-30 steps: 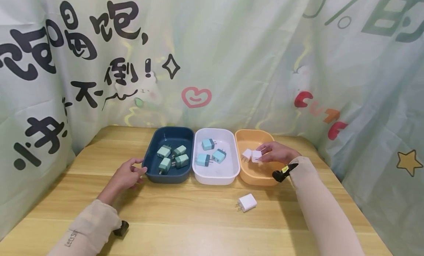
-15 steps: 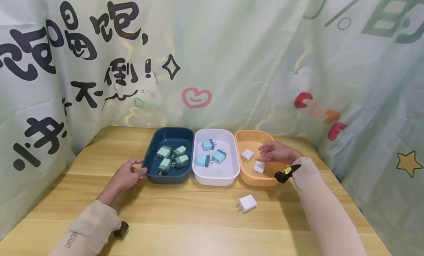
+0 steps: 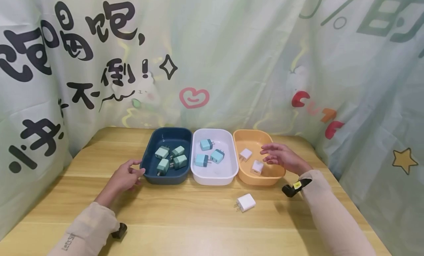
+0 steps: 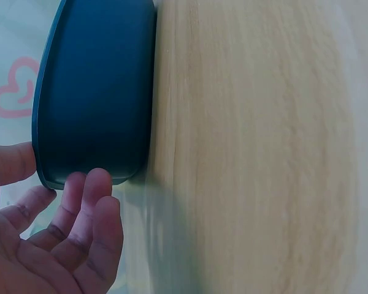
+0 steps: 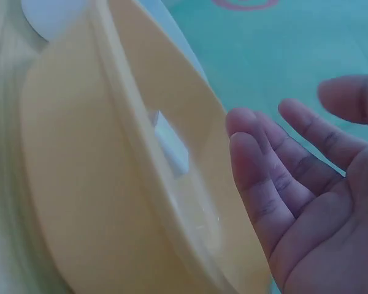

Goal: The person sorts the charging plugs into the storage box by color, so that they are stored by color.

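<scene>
My left hand (image 3: 126,175) rests its fingertips against the left rim of a dark blue tray (image 3: 167,179). In the left wrist view, the thumb (image 4: 15,164) and fingers touch that rim and outer wall, the fingers loosely bent. Several pale green plug chargers (image 3: 162,167) lie inside the blue tray. My right hand (image 3: 285,157) hovers over the right side of an orange tray (image 3: 260,179), fingers spread and nothing in them. Two white plug chargers, one nearer (image 3: 257,167) and one farther (image 3: 246,154), lie in the orange tray, apart from the hand.
Between these trays stands a white tray (image 3: 214,178) with three light blue chargers (image 3: 217,156). Another white charger (image 3: 246,202) lies on the wooden table (image 3: 185,219) in front of the orange tray. A printed curtain (image 3: 232,64) hangs behind.
The right hand has let go of a white charger, which now lies in the orange tray, and has drawn back to the right. The left hand stays at the blue tray.
</scene>
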`<state>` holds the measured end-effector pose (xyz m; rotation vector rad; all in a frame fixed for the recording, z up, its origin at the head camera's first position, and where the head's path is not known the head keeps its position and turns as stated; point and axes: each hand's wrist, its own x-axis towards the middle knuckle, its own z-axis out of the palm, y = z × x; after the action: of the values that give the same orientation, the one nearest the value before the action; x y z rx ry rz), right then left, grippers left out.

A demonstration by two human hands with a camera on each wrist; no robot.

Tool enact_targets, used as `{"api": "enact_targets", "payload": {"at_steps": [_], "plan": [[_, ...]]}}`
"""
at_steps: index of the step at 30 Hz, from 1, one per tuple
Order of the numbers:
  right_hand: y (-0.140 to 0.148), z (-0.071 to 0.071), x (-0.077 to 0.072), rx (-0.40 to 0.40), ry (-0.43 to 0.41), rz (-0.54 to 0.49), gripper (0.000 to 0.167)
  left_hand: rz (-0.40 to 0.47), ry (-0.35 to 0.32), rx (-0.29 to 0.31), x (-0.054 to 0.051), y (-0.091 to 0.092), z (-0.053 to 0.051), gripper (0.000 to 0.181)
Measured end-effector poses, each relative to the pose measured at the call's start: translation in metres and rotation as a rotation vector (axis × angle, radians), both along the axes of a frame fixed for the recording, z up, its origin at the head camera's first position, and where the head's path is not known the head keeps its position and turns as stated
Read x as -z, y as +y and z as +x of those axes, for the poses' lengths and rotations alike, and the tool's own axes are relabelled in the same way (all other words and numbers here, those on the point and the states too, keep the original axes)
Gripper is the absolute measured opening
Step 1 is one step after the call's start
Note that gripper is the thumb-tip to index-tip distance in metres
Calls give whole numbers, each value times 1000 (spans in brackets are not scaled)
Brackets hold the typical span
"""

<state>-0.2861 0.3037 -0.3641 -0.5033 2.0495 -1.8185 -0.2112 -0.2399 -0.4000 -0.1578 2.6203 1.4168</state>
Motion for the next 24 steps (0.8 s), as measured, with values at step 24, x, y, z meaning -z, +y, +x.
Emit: {"api": "enact_targets", "payload": {"at_steps": [24], "plan": [[-14, 62, 10, -305, 113, -39, 31, 1, 6, 1, -1, 0, 1, 56]]}}
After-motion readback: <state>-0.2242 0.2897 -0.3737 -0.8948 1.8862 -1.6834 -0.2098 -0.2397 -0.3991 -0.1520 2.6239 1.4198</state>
